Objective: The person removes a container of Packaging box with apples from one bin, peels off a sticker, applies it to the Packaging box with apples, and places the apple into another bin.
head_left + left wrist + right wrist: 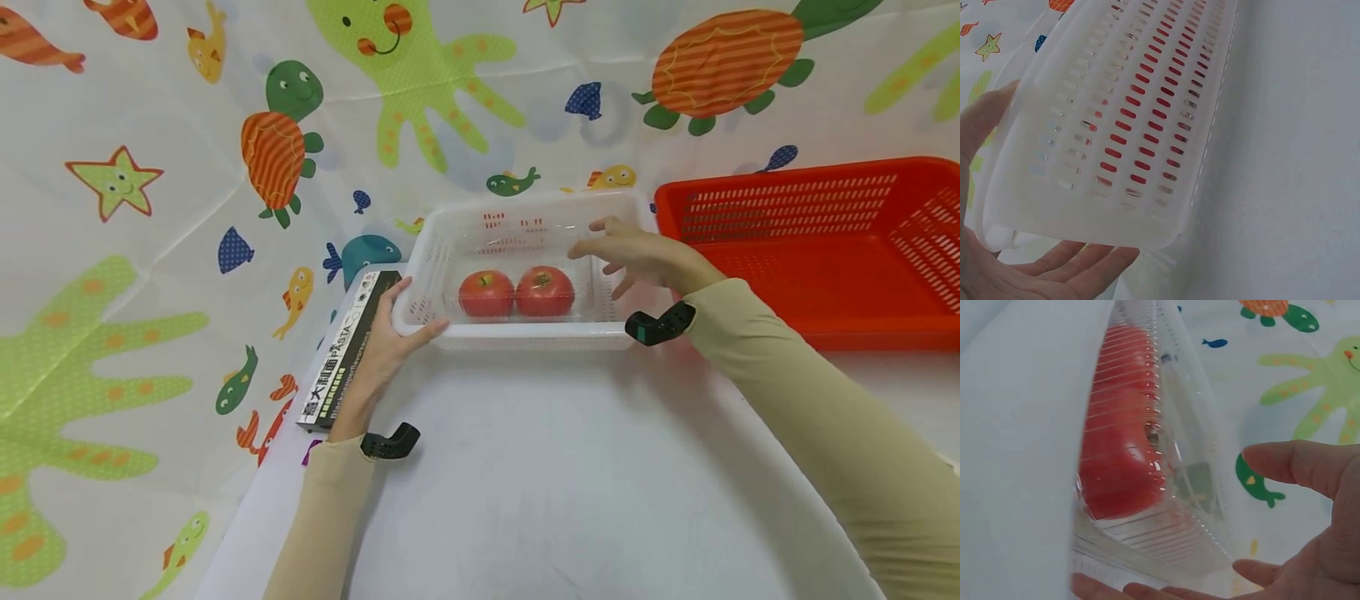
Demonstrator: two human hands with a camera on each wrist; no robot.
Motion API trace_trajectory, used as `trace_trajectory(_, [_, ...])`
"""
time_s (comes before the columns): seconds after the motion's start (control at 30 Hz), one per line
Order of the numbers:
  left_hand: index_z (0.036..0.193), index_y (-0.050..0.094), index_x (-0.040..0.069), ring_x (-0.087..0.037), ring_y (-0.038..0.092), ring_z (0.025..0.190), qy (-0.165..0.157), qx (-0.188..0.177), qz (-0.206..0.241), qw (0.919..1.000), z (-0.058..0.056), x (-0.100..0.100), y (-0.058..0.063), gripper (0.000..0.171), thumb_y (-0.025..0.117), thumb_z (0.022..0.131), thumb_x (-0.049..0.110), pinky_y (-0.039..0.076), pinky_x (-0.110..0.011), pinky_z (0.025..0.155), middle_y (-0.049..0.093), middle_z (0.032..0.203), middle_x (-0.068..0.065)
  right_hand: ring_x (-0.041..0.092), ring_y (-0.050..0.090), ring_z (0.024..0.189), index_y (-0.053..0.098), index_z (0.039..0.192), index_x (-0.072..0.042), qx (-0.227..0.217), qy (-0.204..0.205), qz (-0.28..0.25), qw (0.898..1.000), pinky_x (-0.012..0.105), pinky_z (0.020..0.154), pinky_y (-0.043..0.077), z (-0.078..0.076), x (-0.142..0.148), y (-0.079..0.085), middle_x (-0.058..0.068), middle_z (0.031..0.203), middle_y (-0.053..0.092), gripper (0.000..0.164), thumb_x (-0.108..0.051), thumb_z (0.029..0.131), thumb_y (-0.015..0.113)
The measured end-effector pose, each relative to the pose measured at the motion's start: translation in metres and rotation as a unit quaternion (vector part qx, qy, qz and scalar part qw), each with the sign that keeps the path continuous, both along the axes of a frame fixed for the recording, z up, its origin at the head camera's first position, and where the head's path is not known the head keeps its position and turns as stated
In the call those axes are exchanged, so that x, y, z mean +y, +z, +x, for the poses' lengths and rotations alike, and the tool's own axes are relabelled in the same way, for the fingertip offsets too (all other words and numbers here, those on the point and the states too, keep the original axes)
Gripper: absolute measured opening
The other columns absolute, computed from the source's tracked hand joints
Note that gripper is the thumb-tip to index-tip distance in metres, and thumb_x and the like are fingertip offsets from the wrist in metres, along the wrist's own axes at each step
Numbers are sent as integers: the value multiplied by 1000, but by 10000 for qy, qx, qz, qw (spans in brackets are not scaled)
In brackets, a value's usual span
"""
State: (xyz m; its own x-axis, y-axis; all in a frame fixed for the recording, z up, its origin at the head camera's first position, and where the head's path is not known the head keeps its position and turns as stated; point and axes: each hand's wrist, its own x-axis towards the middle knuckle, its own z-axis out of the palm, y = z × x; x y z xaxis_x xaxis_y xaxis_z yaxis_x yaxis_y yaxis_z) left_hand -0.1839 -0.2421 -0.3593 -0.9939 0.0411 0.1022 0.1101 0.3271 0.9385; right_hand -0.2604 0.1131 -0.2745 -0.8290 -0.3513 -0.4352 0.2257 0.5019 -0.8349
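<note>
A white slotted plastic basket (pixel 525 332) stands toward the back of the table. Inside it is a clear plastic tray (pixel 1172 544) with two red apples, a left one (pixel 486 294) and a right one (pixel 545 292), side by side. My left hand (pixel 382 350) grips the basket's left front corner, its thumb and fingers on different sides of the corner. Over the basket's right end hovers my right hand (pixel 637 254), fingers spread and holding nothing. In the right wrist view, that hand's thumb (pixel 1291 464) stands apart from the clear tray.
Left of the white basket lies a black and white pasta box (pixel 348 350), partly behind my left hand. A large red basket (pixel 810 340) stands close on the right. A cloth printed with sea animals (pixel 487 83) hangs behind and to the left. White tabletop (pixel 540 467) extends in front.
</note>
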Motion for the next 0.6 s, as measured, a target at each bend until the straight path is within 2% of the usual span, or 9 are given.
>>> trace_trajectory(0.17, [164, 23, 22, -32, 49, 129, 24, -33, -44, 10000, -1, -1, 0, 97, 83, 89, 27, 49, -53, 106, 43, 154, -9, 56, 29, 145, -14, 165, -11, -212, -29, -246, 9995, 60, 98, 54, -2, -6, -7, 26, 170, 2, 93, -32, 106, 55])
trace_trajectory(0.6, [165, 24, 23, -32, 46, 131, 104, -132, -54, 9998, 0, -1, 0, 95, 82, 90, 28, 46, -55, 110, 38, 159, -8, 58, 25, 148, -21, 164, -14, -530, 89, -545, 9971, 63, 105, 48, -14, -19, -8, 23, 172, 0, 94, -32, 108, 52])
